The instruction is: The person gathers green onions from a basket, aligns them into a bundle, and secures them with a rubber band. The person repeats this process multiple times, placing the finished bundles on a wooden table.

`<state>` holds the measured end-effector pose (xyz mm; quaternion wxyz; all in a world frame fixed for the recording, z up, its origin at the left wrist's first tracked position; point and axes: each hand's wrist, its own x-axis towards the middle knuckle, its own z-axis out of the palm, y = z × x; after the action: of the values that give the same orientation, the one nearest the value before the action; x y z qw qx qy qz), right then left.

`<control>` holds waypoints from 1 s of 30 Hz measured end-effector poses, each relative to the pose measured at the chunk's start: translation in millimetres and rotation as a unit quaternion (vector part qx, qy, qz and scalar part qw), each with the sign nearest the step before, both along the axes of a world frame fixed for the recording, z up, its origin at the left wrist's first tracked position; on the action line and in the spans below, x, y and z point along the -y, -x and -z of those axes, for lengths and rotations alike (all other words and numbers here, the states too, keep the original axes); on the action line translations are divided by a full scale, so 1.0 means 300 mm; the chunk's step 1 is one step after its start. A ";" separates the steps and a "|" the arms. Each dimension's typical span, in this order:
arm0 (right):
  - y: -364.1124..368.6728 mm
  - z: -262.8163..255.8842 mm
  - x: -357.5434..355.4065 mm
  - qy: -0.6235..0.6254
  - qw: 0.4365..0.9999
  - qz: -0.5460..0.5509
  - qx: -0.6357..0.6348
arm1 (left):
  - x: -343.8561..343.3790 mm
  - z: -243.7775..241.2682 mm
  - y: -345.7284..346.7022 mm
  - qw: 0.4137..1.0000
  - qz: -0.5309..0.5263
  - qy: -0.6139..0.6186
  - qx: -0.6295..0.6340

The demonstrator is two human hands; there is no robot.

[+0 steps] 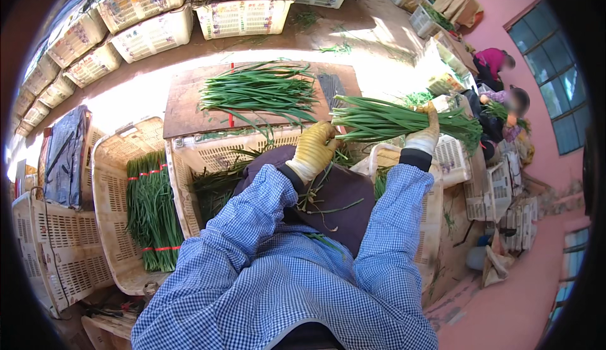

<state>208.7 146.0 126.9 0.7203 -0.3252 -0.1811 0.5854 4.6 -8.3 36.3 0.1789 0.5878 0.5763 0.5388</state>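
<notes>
My right hand (425, 129), in a yellow-and-white work glove, grips a bunch of garlic chives (378, 119) around its leafy part. The pale stalk ends point left. My left hand (313, 151), gloved the same way, is at those ends with its fingers curled; whether it pinches a stalk is hidden. A loose pile of chives (260, 89) lies on a wooden board (187, 96) in front of me, over a red strip (231, 119). Beside the pile is a stack of dark thin strips (332, 88). Loose leaves lie on the dark cloth (348, 208) over my lap.
To my left, a plastic crate (111, 184) holds chive bundles (154, 208) tied with red bands. Another crate (428, 236) stands by my right arm. Stacked crates (244, 16) line the far side. Two people (492, 63) sit at the right by a pink wall (535, 170).
</notes>
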 end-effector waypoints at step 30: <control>0.076 0.117 -0.010 -0.018 0.999 -0.049 0.015 | 0.040 -0.076 0.143 0.981 -0.069 -0.086 -0.160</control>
<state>186.0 149.0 91.7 0.6937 -0.3122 -0.2180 0.6114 -38.4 -20.2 59.0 -0.0043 0.6384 0.5879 0.4969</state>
